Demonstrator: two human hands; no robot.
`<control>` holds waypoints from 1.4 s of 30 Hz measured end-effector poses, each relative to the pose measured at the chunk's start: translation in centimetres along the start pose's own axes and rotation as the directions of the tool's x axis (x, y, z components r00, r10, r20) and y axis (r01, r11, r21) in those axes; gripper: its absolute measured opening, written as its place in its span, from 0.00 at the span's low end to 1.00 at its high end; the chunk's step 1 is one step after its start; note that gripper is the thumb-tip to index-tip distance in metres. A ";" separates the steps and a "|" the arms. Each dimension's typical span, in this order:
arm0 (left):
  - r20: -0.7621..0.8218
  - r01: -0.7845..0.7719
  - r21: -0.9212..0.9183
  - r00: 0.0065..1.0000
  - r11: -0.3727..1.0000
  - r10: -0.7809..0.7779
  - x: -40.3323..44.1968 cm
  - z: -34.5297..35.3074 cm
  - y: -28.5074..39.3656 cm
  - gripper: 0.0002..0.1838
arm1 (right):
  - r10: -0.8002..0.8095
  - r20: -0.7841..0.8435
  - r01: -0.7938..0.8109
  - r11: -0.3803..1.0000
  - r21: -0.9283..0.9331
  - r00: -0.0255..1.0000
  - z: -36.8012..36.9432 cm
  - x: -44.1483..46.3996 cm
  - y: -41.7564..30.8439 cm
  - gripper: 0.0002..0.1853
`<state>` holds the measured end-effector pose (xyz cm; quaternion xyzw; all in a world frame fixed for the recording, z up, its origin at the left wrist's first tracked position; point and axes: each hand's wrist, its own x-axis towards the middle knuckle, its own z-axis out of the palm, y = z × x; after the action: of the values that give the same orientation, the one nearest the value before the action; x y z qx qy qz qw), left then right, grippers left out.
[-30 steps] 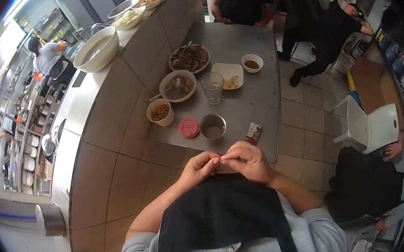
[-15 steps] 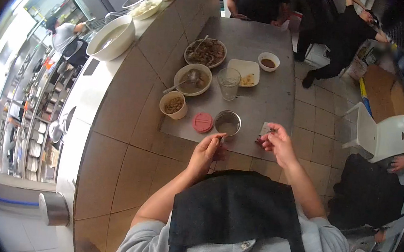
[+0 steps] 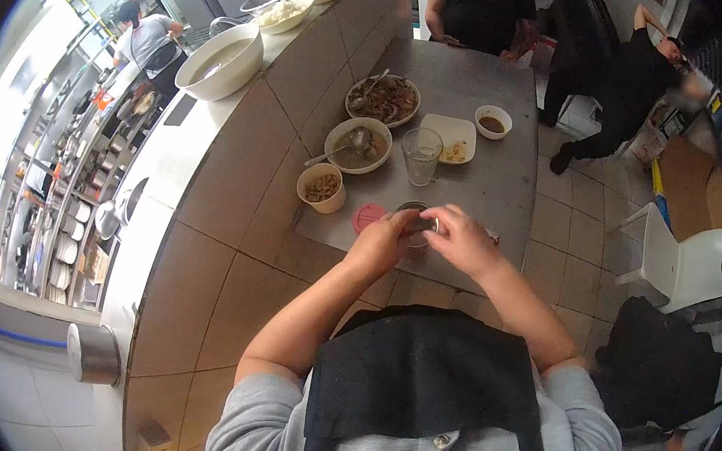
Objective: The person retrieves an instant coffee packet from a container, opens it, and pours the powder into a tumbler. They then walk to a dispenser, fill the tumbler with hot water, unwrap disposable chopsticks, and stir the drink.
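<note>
A metal cup (image 3: 415,205) stands at the near edge of the steel table, mostly covered by my hands. My left hand (image 3: 381,243) is closed at its left side, with the fingertips at the rim. From the right, my right hand (image 3: 467,243) closes on the cup's rim with bent fingers. Anything small between the fingertips is hidden. A round pink-red lid (image 3: 368,217) lies just left of the cup, partly behind my left hand. Beyond my right hand, a small pale and dark item (image 3: 493,236) shows on the table, too small to name.
On the steel table (image 3: 504,183) are a clear glass (image 3: 420,157), a sauce bowl (image 3: 492,122), a square plate (image 3: 449,137), a soup bowl (image 3: 358,145), a meat dish (image 3: 383,100) and a tub of food (image 3: 321,188). A tiled wall stands left; people are beyond the table.
My hands have come together at the metal cup from either side. The pale item my right hand pinched no longer shows in its fingertips. The view has shifted slightly.
</note>
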<state>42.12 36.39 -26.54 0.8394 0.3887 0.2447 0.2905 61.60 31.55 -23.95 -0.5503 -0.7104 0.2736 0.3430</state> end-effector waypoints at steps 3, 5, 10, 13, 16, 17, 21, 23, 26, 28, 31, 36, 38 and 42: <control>0.031 0.071 0.109 0.997 0.992 -0.075 1.2 -0.6 1.2 0.18 | -0.083 0.030 0.088 0.927 -0.364 0.996 1.9 1.7 2.0 0.12; 0.024 0.128 0.209 0.990 0.969 -0.136 1.4 -1.1 1.6 0.16 | -0.061 0.056 0.078 0.921 -0.381 0.997 2.1 2.1 2.3 0.11; -0.053 0.172 -0.081 0.983 0.982 -0.176 2.3 -1.8 0.0 0.19 | 0.004 0.054 0.008 0.973 -0.231 0.999 1.9 3.0 2.5 0.10; -0.109 0.186 -0.272 0.969 0.944 -0.222 2.4 -0.8 -1.3 0.18 | 0.046 0.053 -0.039 0.991 -0.129 0.998 2.4 3.4 3.2 0.10; -0.139 0.158 -0.326 0.967 0.932 -0.213 2.4 0.0 -1.7 0.17 | 0.062 0.041 -0.052 0.977 -0.206 0.997 2.9 3.7 3.4 0.10; -0.141 0.162 -0.331 0.966 0.930 -0.218 2.3 0.1 -1.6 0.17 | 0.063 0.037 -0.053 0.974 -0.218 0.997 3.1 3.7 3.7 0.11; -0.155 0.140 -0.257 0.971 0.956 -0.184 2.4 0.4 -1.1 0.14 | 0.057 0.028 -0.050 0.979 -0.198 0.998 3.0 3.3 3.2 0.14; -0.177 0.105 -0.218 0.973 0.970 -0.146 2.5 -0.3 -0.2 0.14 | 0.044 0.017 -0.041 0.986 -0.160 0.999 3.2 3.6 3.8 0.15; -0.109 0.105 -0.162 0.986 0.981 -0.124 2.5 -0.8 0.7 0.13 | 0.071 0.043 -0.066 0.993 -0.099 0.997 3.1 3.8 4.1 0.16; -0.097 0.001 -0.032 0.995 0.999 -0.004 2.4 -0.8 0.7 0.14 | 0.107 0.081 -0.101 0.992 -0.075 0.991 3.0 4.0 3.9 0.17; -0.037 0.001 -0.023 0.999 1.000 -0.002 2.5 -0.6 0.7 0.15 | 0.207 0.111 -0.201 0.978 -0.065 0.972 2.8 4.3 3.8 0.17; -0.070 -0.115 0.104 0.990 0.988 0.123 2.5 -1.0 0.8 0.17 | 0.134 0.078 -0.129 0.989 -0.066 0.988 2.6 4.5 3.8 0.16; -0.063 -0.126 0.160 0.989 0.979 0.137 2.4 -1.6 1.6 0.18 | 0.106 0.072 -0.102 0.993 -0.060 0.992 2.7 4.5 3.9 0.16; 0.031 -0.158 0.266 0.987 0.951 0.156 2.8 -0.6 0.4 0.21 | 0.118 0.104 -0.135 0.976 0.173 0.988 2.9 4.1 3.5 0.15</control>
<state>43.55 38.59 -25.28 0.9004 0.3488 0.2082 0.1557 60.73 36.37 -27.65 -0.5481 -0.6615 0.3830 0.3396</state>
